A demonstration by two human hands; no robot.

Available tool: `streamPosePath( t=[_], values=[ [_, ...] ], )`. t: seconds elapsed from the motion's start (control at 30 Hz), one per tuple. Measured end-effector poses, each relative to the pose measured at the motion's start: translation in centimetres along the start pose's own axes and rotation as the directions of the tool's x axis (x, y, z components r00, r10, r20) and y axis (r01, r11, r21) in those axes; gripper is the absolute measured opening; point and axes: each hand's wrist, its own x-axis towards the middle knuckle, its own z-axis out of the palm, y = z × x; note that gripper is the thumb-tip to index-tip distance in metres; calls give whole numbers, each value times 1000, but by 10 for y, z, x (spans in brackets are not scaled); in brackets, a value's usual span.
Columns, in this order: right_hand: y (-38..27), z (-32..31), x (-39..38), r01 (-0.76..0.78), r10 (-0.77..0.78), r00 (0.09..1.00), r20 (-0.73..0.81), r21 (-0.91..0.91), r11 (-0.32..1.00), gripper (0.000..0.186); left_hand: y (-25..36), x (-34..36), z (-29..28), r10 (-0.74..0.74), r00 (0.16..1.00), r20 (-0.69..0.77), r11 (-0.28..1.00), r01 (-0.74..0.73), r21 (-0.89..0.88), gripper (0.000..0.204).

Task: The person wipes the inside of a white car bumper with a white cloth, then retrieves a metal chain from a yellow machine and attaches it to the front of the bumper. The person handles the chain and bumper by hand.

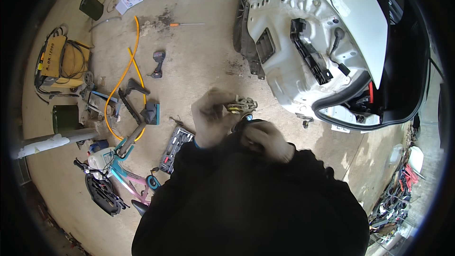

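In front of my chest, my left hand (pixel 208 114) is raised with its fingers curled around a small bunch of yellowish-grey links that looks like a chain (pixel 245 105). The bunch sticks out to the right of the fingers. My right hand (pixel 268 141) is close against the black jacket (pixel 256 199), lower and to the right. Its fingers are bent inward and slightly blurred; whatever they may hold is hidden. Just below the chain, a small bit of blue shows between the hands.
A white car body (pixel 284 61) with its rear corner bared stands at the right. On the floor lie a tool case (pixel 176 149), a cordless drill (pixel 158 64), an orange screwdriver (pixel 182 24) and a yellow hose (pixel 113 92). A yellow welder (pixel 54 59) and a bicycle (pixel 130 178) stand left.
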Motion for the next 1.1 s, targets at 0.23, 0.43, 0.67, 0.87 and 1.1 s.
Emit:
streamPosePath(
  t=[0.23,0.43,0.67,0.87,1.1],
  values=[
    [-33,-49,72,89,-221,855,-469,-287,954,66,-32,91,-24,18,941,338,982,48,-185,38],
    [-21,-71,131,143,-402,723,-562,-446,883,37,-45,154,2,13,885,465,963,115,-245,35],
    [-21,-108,158,-124,-53,770,-636,-230,965,21,-67,212,18,-281,787,550,900,415,-133,38],
    [-25,-117,180,-271,291,754,-588,125,954,20,-108,278,7,-361,521,774,745,660,-97,31],
    [-21,-114,195,-75,333,699,-632,398,914,12,-137,326,14,-248,412,877,534,813,-231,27]
  ],
)
